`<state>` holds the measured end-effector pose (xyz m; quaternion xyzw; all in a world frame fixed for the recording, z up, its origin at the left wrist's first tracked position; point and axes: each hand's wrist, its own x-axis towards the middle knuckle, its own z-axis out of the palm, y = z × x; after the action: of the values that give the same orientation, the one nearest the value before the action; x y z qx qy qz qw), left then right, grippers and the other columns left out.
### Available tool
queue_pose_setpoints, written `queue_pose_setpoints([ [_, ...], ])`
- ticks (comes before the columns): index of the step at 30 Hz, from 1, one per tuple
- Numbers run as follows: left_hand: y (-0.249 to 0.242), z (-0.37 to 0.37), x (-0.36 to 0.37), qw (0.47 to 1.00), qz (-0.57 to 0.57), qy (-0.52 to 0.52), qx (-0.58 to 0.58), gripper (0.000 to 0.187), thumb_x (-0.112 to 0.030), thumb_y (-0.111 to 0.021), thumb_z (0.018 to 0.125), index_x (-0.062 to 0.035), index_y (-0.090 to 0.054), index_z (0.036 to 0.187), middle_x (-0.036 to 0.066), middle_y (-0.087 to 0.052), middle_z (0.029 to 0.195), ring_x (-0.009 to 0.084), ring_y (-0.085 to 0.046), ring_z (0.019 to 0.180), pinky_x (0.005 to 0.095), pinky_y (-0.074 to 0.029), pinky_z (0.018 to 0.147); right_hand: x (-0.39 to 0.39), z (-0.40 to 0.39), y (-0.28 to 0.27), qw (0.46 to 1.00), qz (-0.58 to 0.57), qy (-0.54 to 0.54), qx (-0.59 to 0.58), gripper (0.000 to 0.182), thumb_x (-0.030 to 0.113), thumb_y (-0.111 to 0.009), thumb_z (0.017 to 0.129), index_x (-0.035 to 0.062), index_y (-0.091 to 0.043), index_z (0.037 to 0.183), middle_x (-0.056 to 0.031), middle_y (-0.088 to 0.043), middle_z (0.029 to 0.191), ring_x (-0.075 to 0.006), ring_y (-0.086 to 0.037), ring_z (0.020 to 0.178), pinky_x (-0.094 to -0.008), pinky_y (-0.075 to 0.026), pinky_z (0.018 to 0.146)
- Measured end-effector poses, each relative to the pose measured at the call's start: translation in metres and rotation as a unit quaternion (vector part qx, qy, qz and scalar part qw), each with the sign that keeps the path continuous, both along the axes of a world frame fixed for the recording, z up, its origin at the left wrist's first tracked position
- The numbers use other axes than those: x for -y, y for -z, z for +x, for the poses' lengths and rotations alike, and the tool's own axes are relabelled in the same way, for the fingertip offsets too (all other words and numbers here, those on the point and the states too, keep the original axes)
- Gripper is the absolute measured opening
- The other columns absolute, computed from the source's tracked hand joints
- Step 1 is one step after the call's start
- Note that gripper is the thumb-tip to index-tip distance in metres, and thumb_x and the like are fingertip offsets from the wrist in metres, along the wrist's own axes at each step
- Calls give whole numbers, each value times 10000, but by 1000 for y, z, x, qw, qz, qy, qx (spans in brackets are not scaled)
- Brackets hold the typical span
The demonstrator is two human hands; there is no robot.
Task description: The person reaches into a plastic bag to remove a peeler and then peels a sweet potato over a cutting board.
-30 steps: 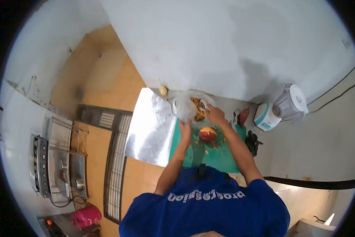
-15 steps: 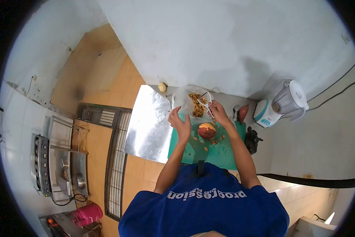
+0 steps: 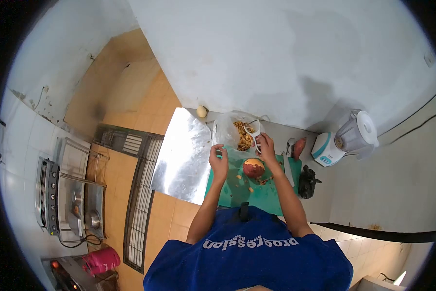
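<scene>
My right hand (image 3: pixel 265 147) holds a white-framed peeler (image 3: pixel 255 130) above the near edge of a clear plastic bag (image 3: pixel 223 132). Brownish peelings (image 3: pixel 244 138) fill the middle of that bag. At the bag's near left edge, my left hand (image 3: pixel 219 164) has its thumb and fingers bent together on the thin plastic. Between my forearms a round, partly peeled sweet potato (image 3: pixel 253 169) rests on the green cutting board (image 3: pixel 232 191), its top showing orange flesh. Small peel scraps lie around it.
A knife (image 3: pixel 288 169) lies along the board's right side, near a spoon (image 3: pixel 290 144) and a reddish sweet potato (image 3: pixel 299 147). A black plastic bag (image 3: pixel 307 182) and a blender (image 3: pixel 346 136) stand farther right. A pale round item (image 3: pixel 201 111) sits by the wall.
My left hand's spread fingers have closed together at the bag's edge. My right hand has lowered slightly, with the peeler still in it. The view has shifted a little.
</scene>
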<state>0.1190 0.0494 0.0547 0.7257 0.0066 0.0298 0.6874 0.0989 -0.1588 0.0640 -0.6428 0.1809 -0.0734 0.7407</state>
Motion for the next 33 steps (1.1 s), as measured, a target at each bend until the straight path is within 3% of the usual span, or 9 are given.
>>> queue_pose_setpoints([
  [3, 17, -1, -3, 998, 33, -43, -12, 350, -120, -708, 871, -14, -556, 1167, 57, -555, 946, 163, -557, 847, 321, -441, 734, -1, -3, -12, 997, 77, -2, -13, 291, 284, -491, 1003, 65, -582, 1170, -50, -655, 753, -102, -486, 411, -237, -341, 366],
  [10, 75, 26, 25, 997, 34, -69, -28, 725, -280, -810, 813, 106, -457, 1315, 227, -629, 1156, 290, -624, 1045, 384, -470, 945, -9, -3, -17, 999, 19, 9, -41, 416, 285, -448, 1027, 94, -518, 1390, -48, -658, 774, -111, -516, 458, -242, -369, 389],
  [19, 63, 25, -8, 993, -49, -21, -108, 452, -195, -649, 931, 107, -530, 1246, 220, -658, 1140, 289, -625, 1043, 392, -459, 957, -5, -17, -22, 939, -343, 11, 17, 452, 238, -425, 1056, 138, -464, 1494, -95, -667, 825, -198, -591, 607, -348, -509, 590],
  [22, 68, 18, -10, 994, -21, -8, -103, 397, -181, -645, 933, 65, -550, 1230, 178, -662, 1108, 246, -636, 970, 371, -503, 850, 2, -33, -11, 877, -475, 5, 74, 443, 224, -441, 1044, 143, -485, 1478, -142, -661, 797, -298, -632, 662, -420, -517, 673],
  [24, 53, 8, -7, 992, -42, 7, -116, 376, -185, -646, 933, 44, -559, 1218, 157, -661, 1087, 220, -636, 926, 349, -512, 779, 15, -37, 2, 760, -623, -147, -108, 440, 208, -479, 1016, 172, -521, 1453, -178, -668, 805, -367, -648, 714, -464, -510, 681],
  [28, 42, 1, -5, 996, -34, 37, -72, 352, -193, -648, 933, 5, -566, 1212, 110, -656, 1048, 158, -624, 813, 292, -505, 605, 16, -45, -2, 849, -525, 24, 44, 434, 263, -466, 1016, 219, -534, 1442, -183, -709, 934, -375, -689, 780, -508, -537, 728],
  [30, 44, -2, 2, 994, -45, 46, -84, 368, -191, -655, 929, 14, -559, 1219, 115, -655, 1049, 168, -627, 835, 299, -517, 648, 28, -46, -1, 721, -657, -175, -132, 426, 277, -479, 1011, 227, -548, 1429, -187, -702, 913, -374, -681, 739, -489, -542, 694],
  [31, 44, 0, 5, 993, -54, 50, -91, 384, -188, -662, 925, 23, -553, 1227, 121, -655, 1049, 179, -630, 857, 305, -530, 690, 30, -50, 0, 722, -657, -171, -134, 426, 277, -479, 1011, 227, -548, 1429, -187, -702, 913, -374, -681, 739, -489, -542, 694],
  [33, 57, 8, 9, 995, -39, 65, -68, 407, -176, -668, 919, 32, -536, 1243, 129, -652, 1073, 192, -633, 903, 315, -530, 743, 34, -45, -2, 813, -574, -74, -58, 440, 281, -475, 1011, 250, -523, 1448, -187, -700, 927, -381, -674, 736, -484, -543, 683],
])
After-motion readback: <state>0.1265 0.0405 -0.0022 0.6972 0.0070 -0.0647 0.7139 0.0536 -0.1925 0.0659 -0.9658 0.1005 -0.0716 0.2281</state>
